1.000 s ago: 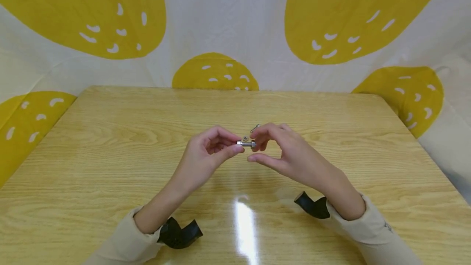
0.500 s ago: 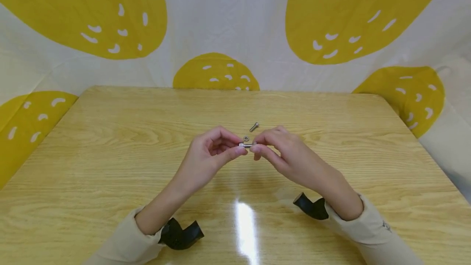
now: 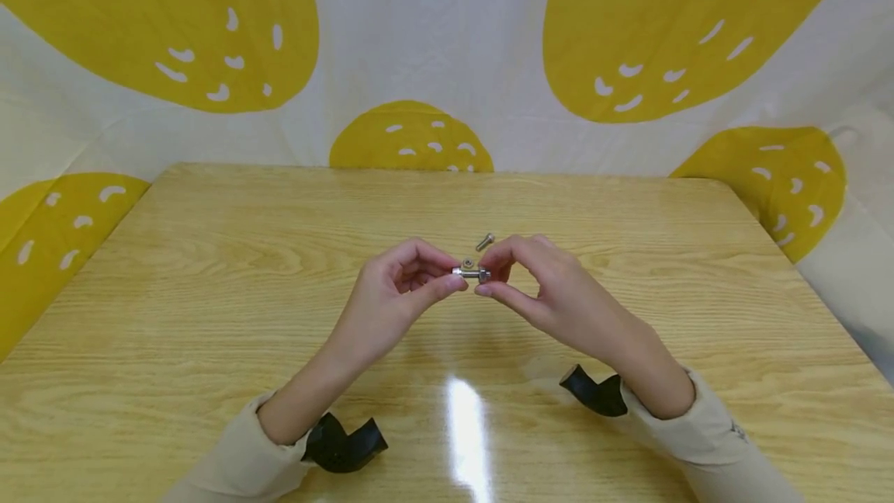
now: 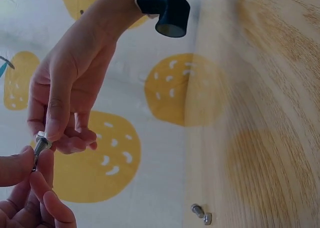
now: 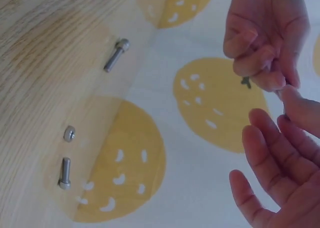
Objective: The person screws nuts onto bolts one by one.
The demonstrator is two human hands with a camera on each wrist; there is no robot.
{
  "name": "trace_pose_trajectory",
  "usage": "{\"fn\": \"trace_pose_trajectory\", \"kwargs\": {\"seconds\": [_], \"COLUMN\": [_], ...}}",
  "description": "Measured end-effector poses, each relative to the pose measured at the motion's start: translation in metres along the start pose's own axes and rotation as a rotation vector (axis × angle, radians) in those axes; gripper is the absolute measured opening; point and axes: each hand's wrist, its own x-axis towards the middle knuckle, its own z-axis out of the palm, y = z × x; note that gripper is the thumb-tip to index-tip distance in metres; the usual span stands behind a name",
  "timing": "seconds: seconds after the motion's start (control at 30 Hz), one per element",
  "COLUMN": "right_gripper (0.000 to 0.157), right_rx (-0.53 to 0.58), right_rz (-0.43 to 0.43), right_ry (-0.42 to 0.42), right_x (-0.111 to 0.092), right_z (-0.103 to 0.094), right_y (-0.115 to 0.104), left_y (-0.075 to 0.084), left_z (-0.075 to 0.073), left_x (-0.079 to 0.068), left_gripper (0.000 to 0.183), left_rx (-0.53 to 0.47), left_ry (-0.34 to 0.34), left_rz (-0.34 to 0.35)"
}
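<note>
My left hand (image 3: 391, 293) pinches a silver bolt (image 3: 470, 274) by its head between thumb and fingertips, above the table. A hex nut (image 3: 484, 275) sits on the bolt's right end, where the tip pokes out a little. Around that nut curl the thumb and index finger of my right hand (image 3: 545, 286), with the nut showing between them. In the left wrist view the nut (image 4: 42, 136) is right at the right thumb, and bare bolt thread (image 4: 39, 149) shows between the hands. Fingers mostly hide the bolt in the right wrist view.
On the wooden table (image 3: 244, 293), beyond the hands, lie a loose bolt (image 3: 485, 241) and a loose nut (image 3: 468, 263). A second loose bolt (image 5: 117, 54) shows in the right wrist view. Behind the table hangs a white cloth (image 3: 433, 37) with yellow shapes.
My right thumb and fingers closed over the nut half a second ago; now they have spread slightly, uncovering it. The left hand keeps its pinch on the bolt, nearly still.
</note>
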Motion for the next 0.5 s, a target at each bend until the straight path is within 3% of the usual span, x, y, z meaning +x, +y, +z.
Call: {"fn": "trace_pose_trajectory", "kwargs": {"seconds": [0.13, 0.37, 0.5], "right_gripper": [0.021, 0.024, 0.035], "right_rx": [-0.012, -0.027, -0.038], "right_rz": [-0.073, -0.082, -0.103], "right_ry": [0.032, 0.014, 0.021], "right_x": [-0.0009, -0.001, 0.0004], "right_z": [0.0019, 0.0029, 0.0065], "right_y": [0.0028, 0.0044, 0.0073], "left_y": [0.0003, -0.0006, -0.0003], "left_z": [-0.0002, 0.0019, 0.0033], "left_x": [-0.0005, -0.0009, -0.0011], "left_gripper": [0.013, 0.013, 0.013], "left_rx": [-0.001, 0.038, 0.049], "left_ry": [-0.007, -0.009, -0.007], "left_rz": [0.004, 0.03, 0.032]}}
